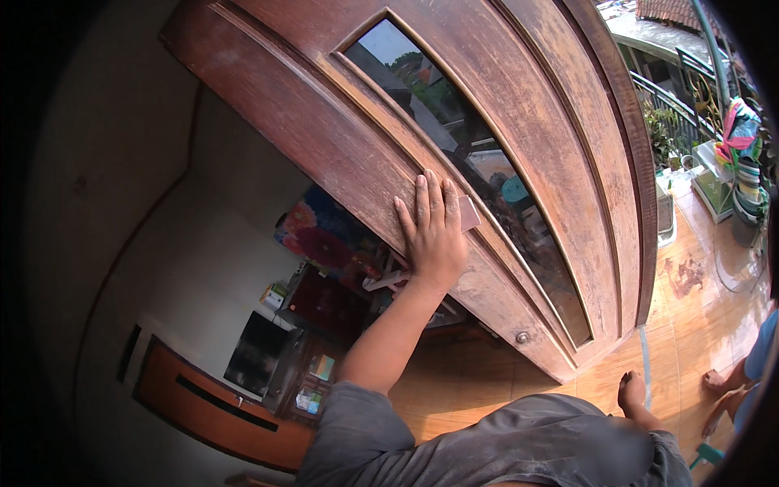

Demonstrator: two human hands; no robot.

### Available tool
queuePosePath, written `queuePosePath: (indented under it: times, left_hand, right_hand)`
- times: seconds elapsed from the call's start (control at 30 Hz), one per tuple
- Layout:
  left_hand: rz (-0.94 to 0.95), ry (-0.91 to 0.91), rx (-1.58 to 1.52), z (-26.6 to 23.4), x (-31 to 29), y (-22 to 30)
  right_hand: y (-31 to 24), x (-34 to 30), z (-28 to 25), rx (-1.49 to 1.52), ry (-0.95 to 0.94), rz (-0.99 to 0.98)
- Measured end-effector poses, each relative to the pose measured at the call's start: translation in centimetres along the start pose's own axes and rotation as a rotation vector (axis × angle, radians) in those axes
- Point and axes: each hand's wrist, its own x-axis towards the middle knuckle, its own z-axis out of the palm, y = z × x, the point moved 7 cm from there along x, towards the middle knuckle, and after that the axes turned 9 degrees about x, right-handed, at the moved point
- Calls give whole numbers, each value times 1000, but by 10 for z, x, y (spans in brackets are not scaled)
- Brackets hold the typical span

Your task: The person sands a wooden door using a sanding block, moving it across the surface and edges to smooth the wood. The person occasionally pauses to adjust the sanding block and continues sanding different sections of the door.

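My left hand (436,235) lies on the face of a brown wooden door (341,138), its fingers stretched upward over the raised moulding. A small brownish piece of sandpaper (469,214) sticks out beside the index finger, held under the hand against the wood. The thumb is hidden. Beside the fingers runs a long, narrow glass pane (487,154) with reflections in it. The door's surface is worn, with pale, scuffed patches. My right hand (630,393) hangs low, away from the door, its fingers curled in; nothing shows in it.
A round metal lock (522,337) sits near the door's lower end. Another person's blue clothing (760,349) and limbs show at the right edge. Potted plants (661,134) and a railing (673,105) stand outside. Indoors are a television (256,355) and a cabinet (312,377).
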Motion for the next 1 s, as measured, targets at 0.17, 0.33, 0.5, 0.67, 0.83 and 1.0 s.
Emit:
queuePosePath:
  times: [0.17,0.33,0.5,0.67,0.83,1.0]
  left_hand:
    - [79,-101,-69,-1,-9,5]
    - [77,69,26,-25,15,-28]
    - [41,95,225,-43,53,-62]
    - [6,162,290,-67,88,-92]
    - [-17,215,392,-80,117,-125]
    - [-59,357,460,-93,146,-166]
  right_hand:
    - [11,-4,-11,5,12,41]
    - [25,-5,-20,12,37,17]
    - [33,-2,-26,-36,47,77]
    - [29,1,-34,-32,46,119]
    - [28,4,-36,-57,39,108]
    - [30,7,-38,-55,55,62]
